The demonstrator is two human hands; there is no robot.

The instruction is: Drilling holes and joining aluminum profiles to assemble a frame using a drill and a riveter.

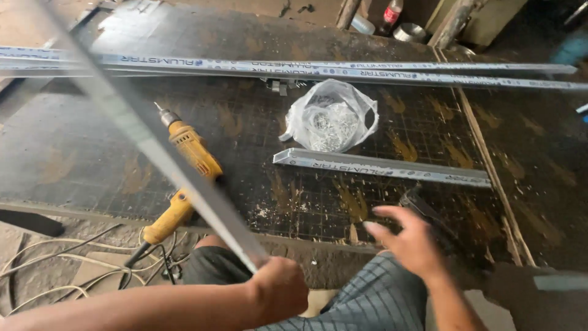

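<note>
My left hand [278, 288] is closed around the near end of a long aluminium strip [153, 147], which slants up and away to the upper left, blurred. My right hand [410, 242] hovers open, fingers spread, just above the dark worktable's [92, 165] near edge, close to a dark tool [422, 205] lying there. A yellow electric drill [187, 168] lies on the table under the raised strip, with its bit pointing away from me. A short aluminium profile [380, 167] rests beyond my right hand.
A clear plastic bag of small metal parts [331, 119] sits mid-table. Long aluminium profiles [343, 70] lie across the far side. Cables [73, 270] trail on the floor at left. A bottle [392, 13] and a metal tin [409, 32] stand at the back.
</note>
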